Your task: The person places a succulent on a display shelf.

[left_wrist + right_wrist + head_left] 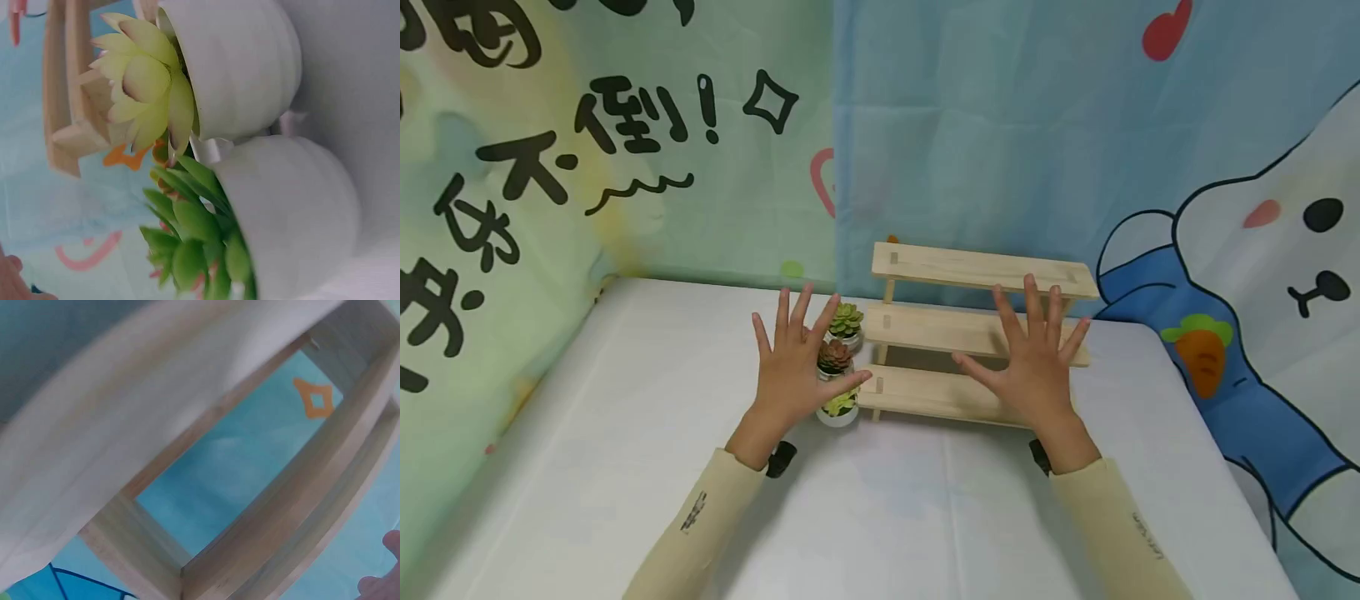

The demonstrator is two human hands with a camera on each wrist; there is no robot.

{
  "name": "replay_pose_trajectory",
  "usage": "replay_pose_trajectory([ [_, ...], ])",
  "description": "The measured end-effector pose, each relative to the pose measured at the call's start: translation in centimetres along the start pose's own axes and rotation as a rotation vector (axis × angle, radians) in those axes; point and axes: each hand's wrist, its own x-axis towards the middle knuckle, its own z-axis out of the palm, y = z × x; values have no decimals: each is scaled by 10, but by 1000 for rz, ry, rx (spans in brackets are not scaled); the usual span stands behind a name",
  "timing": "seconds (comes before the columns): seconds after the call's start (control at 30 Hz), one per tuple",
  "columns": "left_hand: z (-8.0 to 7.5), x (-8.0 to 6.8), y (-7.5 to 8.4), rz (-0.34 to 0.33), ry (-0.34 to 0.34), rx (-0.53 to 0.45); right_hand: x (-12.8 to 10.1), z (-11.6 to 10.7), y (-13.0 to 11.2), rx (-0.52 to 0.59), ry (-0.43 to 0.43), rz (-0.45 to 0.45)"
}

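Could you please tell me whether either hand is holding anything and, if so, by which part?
Nothing is held: the left hand and right hand are both empty, their fingers spread apart.

Head camera above table [910, 517], facing forward and down, taking in wooden rack [940, 332]; left wrist low, rolled sideways, close on potted succulents [284, 212]; right wrist tilted, very near rack, facing backdrop [231, 462] through it; head and left wrist share succulents; rack in all three.

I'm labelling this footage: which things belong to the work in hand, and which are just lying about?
Probably the job:
- wooden three-tier shelf
- potted succulents beside it
- left hand
- right hand

Apparently just setting:
- printed backdrop
- white-covered table
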Motion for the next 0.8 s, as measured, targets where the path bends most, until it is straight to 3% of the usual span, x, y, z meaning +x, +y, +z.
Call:
replay_pose_trajectory([
  [0.2, -9, -19, -11, -161, 98, -316, 16, -11, 21, 224, 65, 170],
  [0.3, -10, -31, -19, -231, 109, -469, 20, -15, 34, 313, 121, 263],
  [0.4, -8, -44, -25, -294, 85, -606, 22, -20, 43, 430, 134, 388],
  [0.57, 5, -66, -30, -392, -33, -775, 30, -25, 47, 705, 65, 609],
  [0.67, 13, -74, -30, -442, -73, -837, 35, -25, 51, 764, 29, 647],
  [0.8, 20, -74, -27, -508, -72, -918, 32, -25, 60, 759, -38, 649],
])
